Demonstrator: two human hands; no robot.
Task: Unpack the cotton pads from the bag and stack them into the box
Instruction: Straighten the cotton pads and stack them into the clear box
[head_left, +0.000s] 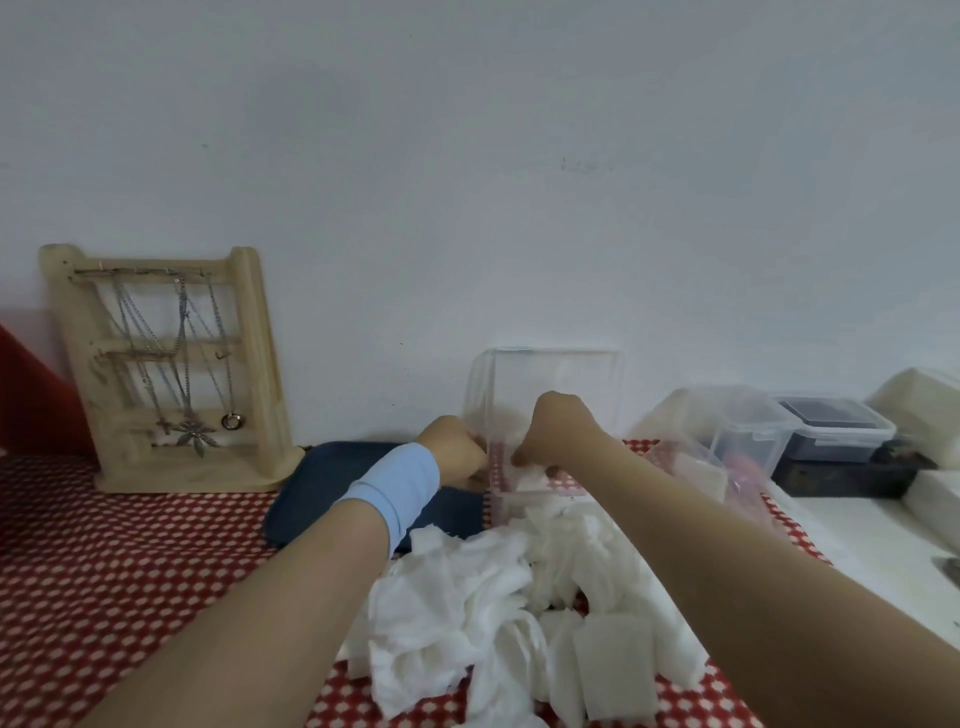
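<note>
A clear plastic box (550, 379) stands with its lid raised near the wall, at the middle of the red-and-white patterned cloth (104, 571). My left hand (457, 449), with a light blue wristband, grips the box's left wall with curled fingers. Reaching into the box from above, my right hand (556, 431) has its fingers bent down onto white cotton pads on the box floor. A loose pile of white cotton pads (498, 597) lies in front of the box, between my forearms. A crumpled clear bag (727, 473) lies just right of the box.
A wooden jewellery stand (260, 364) hung with necklaces stands at the left against the wall. A dark blue tray (332, 483) lies under my left wrist. Clear lidded containers (748, 431) and a dark one (831, 423) sit at the right on a white surface.
</note>
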